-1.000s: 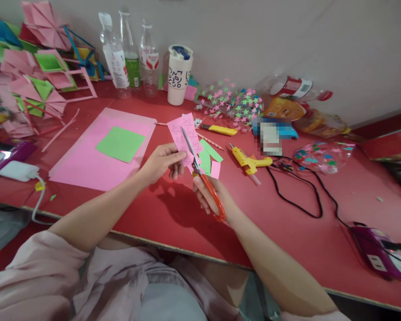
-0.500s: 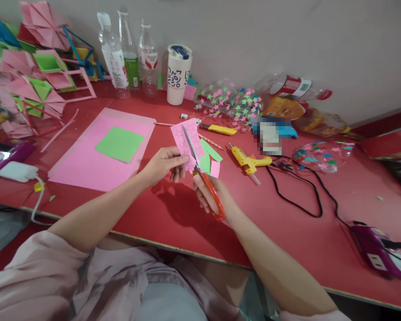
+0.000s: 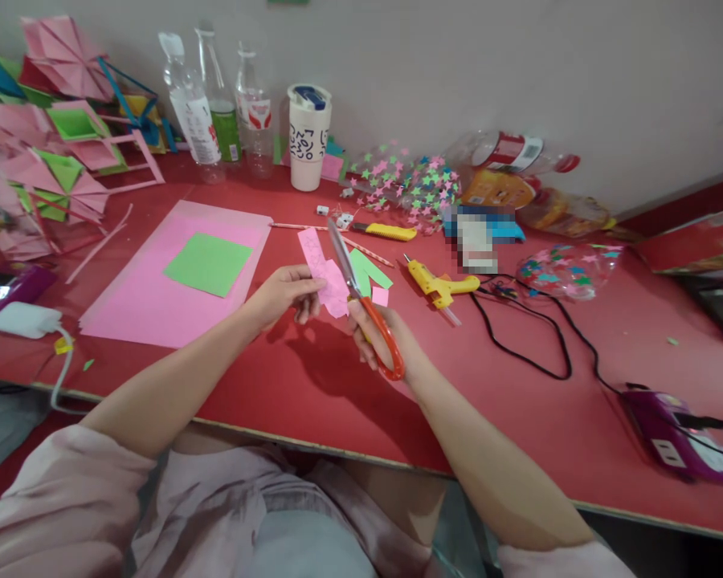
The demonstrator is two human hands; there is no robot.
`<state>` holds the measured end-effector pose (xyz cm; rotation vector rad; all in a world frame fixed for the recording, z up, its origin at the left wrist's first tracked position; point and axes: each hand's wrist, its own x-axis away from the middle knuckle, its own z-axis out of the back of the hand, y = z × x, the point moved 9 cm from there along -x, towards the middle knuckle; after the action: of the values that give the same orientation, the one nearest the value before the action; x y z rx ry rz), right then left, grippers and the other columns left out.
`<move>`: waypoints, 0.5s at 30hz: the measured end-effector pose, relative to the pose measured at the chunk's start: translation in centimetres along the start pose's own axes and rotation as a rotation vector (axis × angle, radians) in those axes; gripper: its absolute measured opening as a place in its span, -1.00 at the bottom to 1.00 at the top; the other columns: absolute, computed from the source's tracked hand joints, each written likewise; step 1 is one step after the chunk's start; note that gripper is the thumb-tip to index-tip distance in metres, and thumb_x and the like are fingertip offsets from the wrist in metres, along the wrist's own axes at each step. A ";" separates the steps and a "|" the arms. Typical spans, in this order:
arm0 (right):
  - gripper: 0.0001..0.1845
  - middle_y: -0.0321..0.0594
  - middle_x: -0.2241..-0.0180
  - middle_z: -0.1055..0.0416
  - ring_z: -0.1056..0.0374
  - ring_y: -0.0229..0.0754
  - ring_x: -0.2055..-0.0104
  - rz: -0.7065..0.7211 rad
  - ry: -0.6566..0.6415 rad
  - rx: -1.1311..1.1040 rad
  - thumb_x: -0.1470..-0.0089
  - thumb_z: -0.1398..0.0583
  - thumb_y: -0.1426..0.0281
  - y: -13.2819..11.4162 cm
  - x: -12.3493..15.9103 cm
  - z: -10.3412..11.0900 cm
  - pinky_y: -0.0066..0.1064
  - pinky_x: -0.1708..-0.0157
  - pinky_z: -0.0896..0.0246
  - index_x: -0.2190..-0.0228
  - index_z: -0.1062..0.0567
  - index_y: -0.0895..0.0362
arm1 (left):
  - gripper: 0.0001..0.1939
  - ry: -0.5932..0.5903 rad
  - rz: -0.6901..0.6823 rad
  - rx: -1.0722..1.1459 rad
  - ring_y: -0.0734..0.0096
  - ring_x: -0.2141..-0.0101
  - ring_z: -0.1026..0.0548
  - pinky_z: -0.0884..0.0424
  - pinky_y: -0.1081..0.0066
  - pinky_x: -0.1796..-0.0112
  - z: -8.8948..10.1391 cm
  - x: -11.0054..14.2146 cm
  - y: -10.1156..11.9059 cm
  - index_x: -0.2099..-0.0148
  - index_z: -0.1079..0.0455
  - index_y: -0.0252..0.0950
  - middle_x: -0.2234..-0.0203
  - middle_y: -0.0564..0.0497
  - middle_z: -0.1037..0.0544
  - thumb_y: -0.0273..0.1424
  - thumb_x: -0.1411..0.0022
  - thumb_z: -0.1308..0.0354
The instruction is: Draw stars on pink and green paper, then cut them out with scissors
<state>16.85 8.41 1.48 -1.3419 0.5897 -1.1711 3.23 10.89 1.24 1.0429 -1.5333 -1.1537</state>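
My left hand (image 3: 283, 294) pinches a narrow strip of pink paper (image 3: 322, 271) marked with pencil star outlines, held above the red table (image 3: 313, 385). My right hand (image 3: 379, 337) grips red-handled scissors (image 3: 365, 303); their blades point up and away, just right of the strip. Small green and pink paper offcuts (image 3: 367, 281) lie on the table right behind the scissors.
A large pink sheet (image 3: 157, 289) with a green square (image 3: 208, 263) lies left. A yellow glue gun (image 3: 437, 282) with black cable (image 3: 518, 345), a yellow cutter (image 3: 386, 231), bottles (image 3: 220, 104), a white cup (image 3: 307, 136), paper stars (image 3: 410, 181) and folded paper models (image 3: 54, 152) surround the work area.
The pink paper has become a narrower strip and tilted left. The scissors have come out of the paper and stand to its right. The view shifted slightly.
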 end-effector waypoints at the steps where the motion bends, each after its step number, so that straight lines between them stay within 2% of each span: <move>1: -0.50 -0.54 0.86 -0.08 0.00 -0.41 0.84 0.031 0.034 -0.008 -0.09 -0.10 -0.10 -0.3 -0.1 0.8 -0.53 0.74 -0.08 0.53 -0.26 0.06 | -0.86 0.044 0.009 -0.053 0.61 0.78 -0.30 -0.19 0.58 0.71 0.6 -0.1 0.0 0.45 -0.28 -0.29 0.75 0.11 -0.43 -0.40 -0.16 -0.09; 3: -0.52 -0.53 0.85 -0.10 -0.03 -0.40 0.83 0.077 0.123 -0.009 -0.07 -0.14 -0.08 -0.7 -0.5 2.7 -0.52 0.72 -0.09 0.53 -0.27 0.06 | -0.86 0.107 0.040 -0.190 0.63 0.78 -0.26 -0.17 0.59 0.70 1.7 -0.3 -0.3 0.45 -0.27 -0.29 0.76 0.14 -0.40 -0.43 -0.18 -0.05; 5: -0.51 -0.52 0.84 -0.09 -0.02 -0.39 0.83 0.104 0.222 0.008 -0.03 -0.18 -0.08 -0.8 -0.9 4.8 -0.51 0.74 -0.05 0.56 -0.27 0.05 | -0.85 0.110 0.066 -0.277 0.65 0.79 -0.22 -0.12 0.59 0.71 2.1 -0.4 -0.8 0.45 -0.28 -0.29 0.77 0.15 -0.37 -0.47 -0.18 -0.03; 7: -0.51 -0.49 0.83 -0.11 -0.05 -0.37 0.82 0.116 0.271 0.025 -0.02 -0.19 -0.08 -0.5 -1.4 6.3 -0.49 0.74 -0.03 0.57 -0.24 0.05 | -0.86 0.091 0.079 -0.345 0.65 0.80 -0.19 -0.08 0.58 0.71 2.2 -0.5 -1.3 0.46 -0.30 -0.29 0.77 0.16 -0.37 -0.49 -0.15 -0.04; 10: -0.54 -0.49 0.81 -0.11 -0.05 -0.33 0.80 0.052 0.299 0.050 -0.04 -0.16 -0.06 0.5 -2.4 7.6 -0.44 0.71 -0.06 0.54 -0.23 0.04 | -0.85 0.065 0.070 -0.459 0.64 0.77 -0.21 -0.12 0.57 0.68 1.9 -0.7 -1.7 0.50 -0.29 -0.29 0.77 0.17 -0.35 -0.48 -0.13 -0.07; 12: -0.57 -0.46 0.78 -0.12 -0.13 -0.27 0.74 0.008 0.349 0.213 -0.05 -0.17 0.00 0.7 -2.7 8.4 -0.42 0.68 -0.06 0.55 -0.19 0.03 | -0.82 0.056 0.055 -0.535 0.63 0.76 -0.23 -0.15 0.56 0.65 1.6 -0.7 -1.7 0.53 -0.26 -0.28 0.77 0.18 -0.33 -0.44 -0.13 -0.08; 15: -0.69 -0.29 0.62 -0.32 -0.35 -0.14 0.50 0.001 0.432 0.587 -0.05 -0.20 0.21 -0.3 -2.5 9.3 -0.37 0.49 -0.16 0.56 -0.21 0.05 | -0.80 0.048 0.035 -0.642 0.60 0.73 -0.25 -0.16 0.53 0.61 1.2 -0.9 -1.6 0.52 -0.26 -0.27 0.76 0.18 -0.33 -0.36 -0.13 -0.07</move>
<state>23.98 14.69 3.01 -0.5937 0.4913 -1.5008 2.37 11.64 -0.62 0.5969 -1.0214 -1.4487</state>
